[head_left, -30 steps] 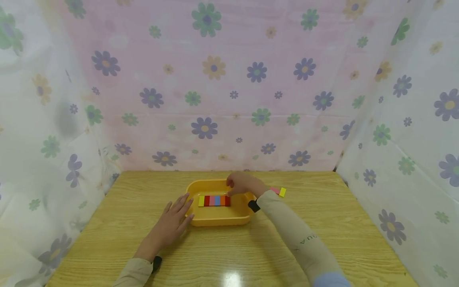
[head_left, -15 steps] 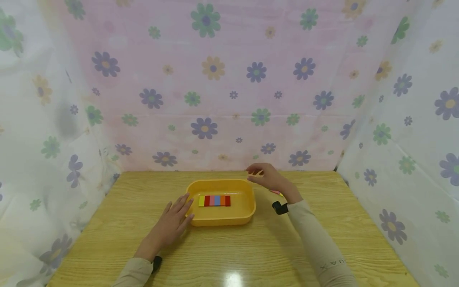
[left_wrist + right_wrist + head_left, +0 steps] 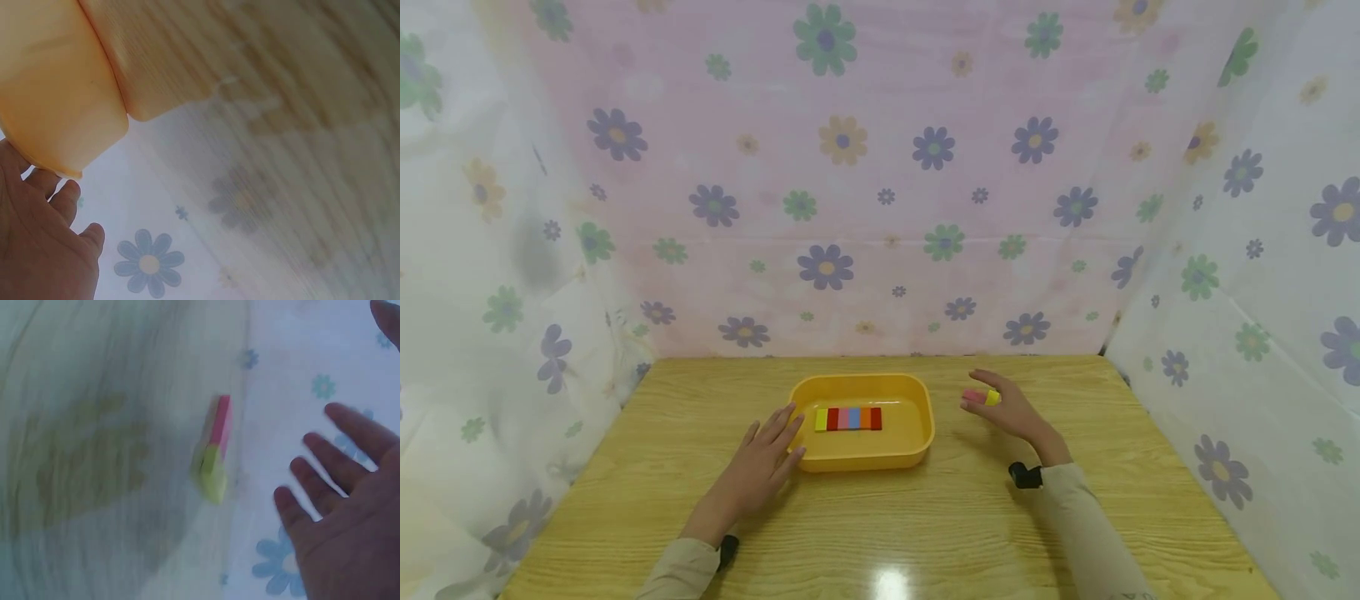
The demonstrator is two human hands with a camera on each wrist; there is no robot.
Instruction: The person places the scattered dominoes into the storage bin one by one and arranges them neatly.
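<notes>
A yellow plastic tub holds a row of small coloured blocks, yellow, red, pink, blue and orange among them, laid side by side. My left hand rests at the tub's left end, fingers extended over the rim; the left wrist view has those fingertips against the tub wall. Right of the tub, a pink block and a yellow block lie end to end on the table. Over them is my right hand, thumb and fingers spread apart. In the right wrist view its palm faces the pair, with nothing in it.
The wood-grain table ends at a flowered curtain behind, with more curtain on both sides. Black wrist cameras sit on both wrists, the right one low over the table.
My right hand has come out of the tub and moved right, down to the pink and yellow blocks, its fingers spreading. The left hand and the row of blocks have stayed put.
</notes>
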